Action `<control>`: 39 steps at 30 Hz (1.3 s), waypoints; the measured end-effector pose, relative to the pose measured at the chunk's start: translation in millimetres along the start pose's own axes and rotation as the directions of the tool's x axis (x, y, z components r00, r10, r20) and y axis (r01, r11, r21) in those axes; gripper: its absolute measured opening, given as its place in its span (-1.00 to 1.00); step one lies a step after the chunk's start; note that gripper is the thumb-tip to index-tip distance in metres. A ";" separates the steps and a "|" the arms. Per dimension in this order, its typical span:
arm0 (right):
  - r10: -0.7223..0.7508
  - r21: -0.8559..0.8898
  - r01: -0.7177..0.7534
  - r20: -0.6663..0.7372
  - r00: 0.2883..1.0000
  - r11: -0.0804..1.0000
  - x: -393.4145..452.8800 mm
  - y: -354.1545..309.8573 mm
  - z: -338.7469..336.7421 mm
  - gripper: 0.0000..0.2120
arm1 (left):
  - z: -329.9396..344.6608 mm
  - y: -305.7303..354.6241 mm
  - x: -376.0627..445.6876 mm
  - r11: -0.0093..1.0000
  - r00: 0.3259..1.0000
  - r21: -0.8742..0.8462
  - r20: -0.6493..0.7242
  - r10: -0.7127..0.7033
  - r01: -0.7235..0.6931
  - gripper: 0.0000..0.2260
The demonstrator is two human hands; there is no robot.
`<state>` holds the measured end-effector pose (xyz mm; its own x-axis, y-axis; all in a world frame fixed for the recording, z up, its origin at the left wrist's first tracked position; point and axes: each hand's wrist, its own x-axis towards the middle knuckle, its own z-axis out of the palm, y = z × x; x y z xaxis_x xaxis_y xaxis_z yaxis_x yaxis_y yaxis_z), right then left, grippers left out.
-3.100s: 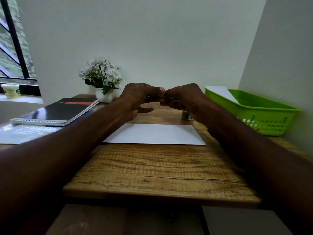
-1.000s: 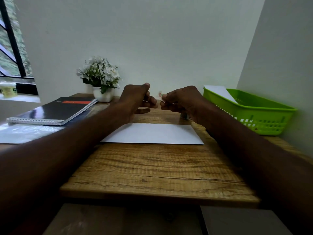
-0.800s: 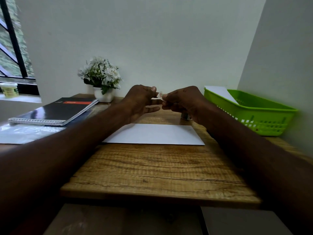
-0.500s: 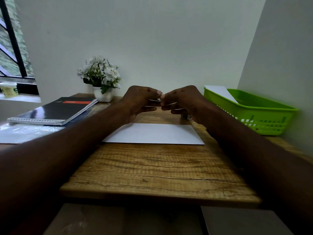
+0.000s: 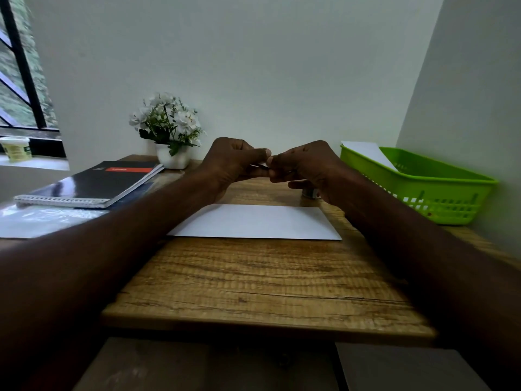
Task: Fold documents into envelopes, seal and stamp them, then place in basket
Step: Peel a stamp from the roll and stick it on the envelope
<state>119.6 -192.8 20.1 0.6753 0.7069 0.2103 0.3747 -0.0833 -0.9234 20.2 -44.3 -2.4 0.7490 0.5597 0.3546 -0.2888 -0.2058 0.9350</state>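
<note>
Head view: the envelope (image 5: 255,222), white and flat, lies on the wooden table (image 5: 267,280) in front of the person, its long axis running left to right and its near long edge facing the viewer; which way the flap points cannot be told. Above its far edge the left hand (image 5: 232,162) and the right hand (image 5: 303,163) meet fingertip to fingertip, fingers curled, together pinching a small thin pale piece (image 5: 263,165), probably a stamp or sticker, too small to identify. A small object (image 5: 310,192) stands just behind the right hand, mostly hidden. The green basket (image 5: 423,190) sits at the right against the wall, well apart from the envelope, with a white sheet (image 5: 369,153) leaning in its far end. A notebook (image 5: 93,183), a clear plastic sleeve (image 5: 42,221) and a potted plant (image 5: 169,134) occupy the left side. Judged from its look, the envelope is light, thin and bendable, liable to slide on the wood; it is best steadied flat with one palm, or lifted by a short edge or corner
</note>
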 end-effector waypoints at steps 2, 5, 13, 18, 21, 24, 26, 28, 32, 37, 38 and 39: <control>0.005 -0.002 -0.005 0.007 1.000 1.000 -0.3 0.1 -0.5 -0.68 | 0.2 -0.2 -0.8 1.000 1.000 0.021 -0.012 0.023 -0.023 -0.77; 0.016 0.000 -0.016 0.024 1.000 1.000 -0.9 -0.7 -0.3 -0.69 | 1.9 1.5 -1.7 1.000 0.999 0.031 -0.053 0.009 -0.007 -0.73; 0.031 0.034 -0.031 -0.017 0.999 0.999 1.5 0.0 -0.3 -0.67 | 3.8 1.0 2.7 0.989 0.989 0.004 0.008 -0.147 0.147 -0.93; 0.038 0.036 -0.037 -0.029 0.999 0.999 3.5 1.4 -0.9 -0.68 | 5.2 3.3 -4.5 0.984 0.983 -0.023 0.053 -0.178 0.179 -0.72; 0.033 0.032 -0.031 -0.035 0.999 0.999 2.9 1.1 -1.5 -0.70 | 3.5 -0.3 -4.5 0.989 0.987 0.046 0.072 -0.145 0.142 -0.68; 0.026 0.017 -0.026 -0.022 0.999 1.000 1.8 0.8 -1.5 -0.72 | 1.0 -1.9 -4.8 0.992 0.992 0.062 0.059 -0.110 0.106 -0.75; 0.023 0.009 -0.023 -0.023 0.999 1.000 1.9 1.4 -0.3 -0.71 | 0.5 0.1 -4.5 0.994 0.994 0.042 0.040 -0.102 0.101 -0.84; 0.018 0.003 -0.018 -0.050 0.999 1.000 3.0 1.4 0.8 -0.70 | 2.4 1.1 -3.8 0.995 0.995 0.040 0.027 -0.094 0.093 -0.90; 0.011 0.039 -0.007 -0.112 0.994 0.999 5.6 0.2 -0.1 -0.65 | 6.5 1.7 -3.9 0.995 0.998 0.071 0.020 -0.065 0.064 -0.85; -0.025 0.007 0.027 -0.164 0.986 1.000 10.7 0.6 -3.5 -0.63 | 8.3 5.4 -5.0 0.999 0.999 0.030 0.031 -0.038 0.037 -0.73; -0.038 -0.004 0.037 -0.167 0.985 0.999 12.3 0.9 -3.6 -0.61 | 8.1 6.7 -5.1 0.999 0.999 0.028 0.036 -0.031 0.030 -0.73; -0.049 -0.015 0.047 -0.168 0.985 0.999 13.4 1.2 -3.5 -0.60 | 7.7 7.8 -5.0 0.999 0.999 0.028 0.042 -0.027 0.025 -0.74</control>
<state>131.2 -185.9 23.0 0.7531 0.5822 0.3064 0.4159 -0.0604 -0.9074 18.8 -54.9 3.2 0.7811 0.5304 0.3296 -0.2530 -0.2138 0.9436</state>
